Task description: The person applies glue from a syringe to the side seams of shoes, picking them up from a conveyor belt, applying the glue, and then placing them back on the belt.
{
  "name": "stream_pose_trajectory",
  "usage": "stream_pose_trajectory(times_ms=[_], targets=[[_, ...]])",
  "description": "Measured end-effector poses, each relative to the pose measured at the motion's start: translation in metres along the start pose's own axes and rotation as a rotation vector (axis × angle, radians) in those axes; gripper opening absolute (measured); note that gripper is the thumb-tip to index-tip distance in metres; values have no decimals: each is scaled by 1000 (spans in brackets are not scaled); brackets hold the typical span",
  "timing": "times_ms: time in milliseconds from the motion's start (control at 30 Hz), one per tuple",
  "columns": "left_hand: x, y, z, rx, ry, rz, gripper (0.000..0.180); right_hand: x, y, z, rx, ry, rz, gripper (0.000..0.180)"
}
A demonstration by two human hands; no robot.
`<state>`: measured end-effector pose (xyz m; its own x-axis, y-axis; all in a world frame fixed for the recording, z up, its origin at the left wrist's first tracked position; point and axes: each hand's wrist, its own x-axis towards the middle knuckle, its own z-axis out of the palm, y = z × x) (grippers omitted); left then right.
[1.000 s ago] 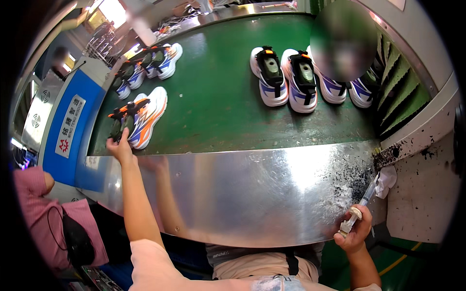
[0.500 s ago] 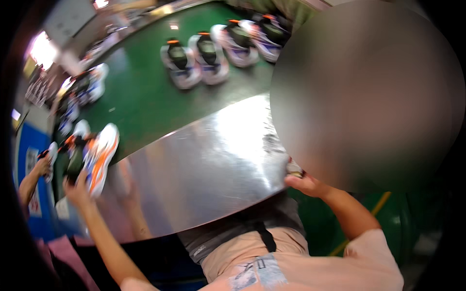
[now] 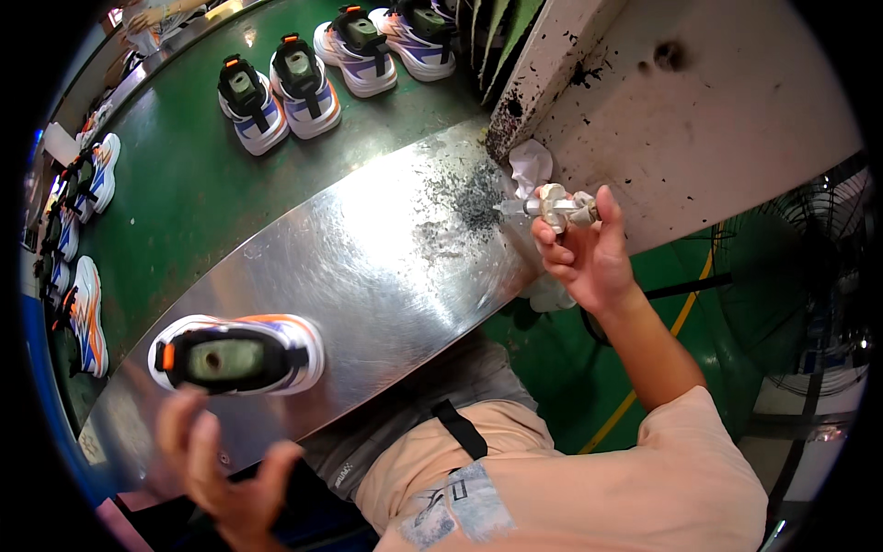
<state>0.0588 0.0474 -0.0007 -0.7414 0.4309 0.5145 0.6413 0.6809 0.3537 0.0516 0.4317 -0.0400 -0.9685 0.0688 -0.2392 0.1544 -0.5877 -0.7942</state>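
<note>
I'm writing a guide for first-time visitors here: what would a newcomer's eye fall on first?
Probably the white-and-orange sneaker sitting alone on the shiny metal ledge, with the blurred, open left hand just below it in the picture. Next, the syringe in the right hand, near black smears on the ledge. Beyond, sneakers line up on the green surface at the top.

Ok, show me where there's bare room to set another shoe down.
Mostly bare: the green surface between the left-edge shoes and the top-row shoes; the steel ledge between the near shoe and the black flecks. Crowded: the top row, shoes side by side, and the left edge.
</note>
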Motion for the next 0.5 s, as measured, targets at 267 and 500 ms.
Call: stream_pose_trajectory(times_ms=[267,500], targets=[[100,-24,9,-121,-480,-118,54,2,1,-1,-396,-50,-38,55],[26,61,28,113,-129,191,17,-12,-8,-3,-835,-149,-136,71]])
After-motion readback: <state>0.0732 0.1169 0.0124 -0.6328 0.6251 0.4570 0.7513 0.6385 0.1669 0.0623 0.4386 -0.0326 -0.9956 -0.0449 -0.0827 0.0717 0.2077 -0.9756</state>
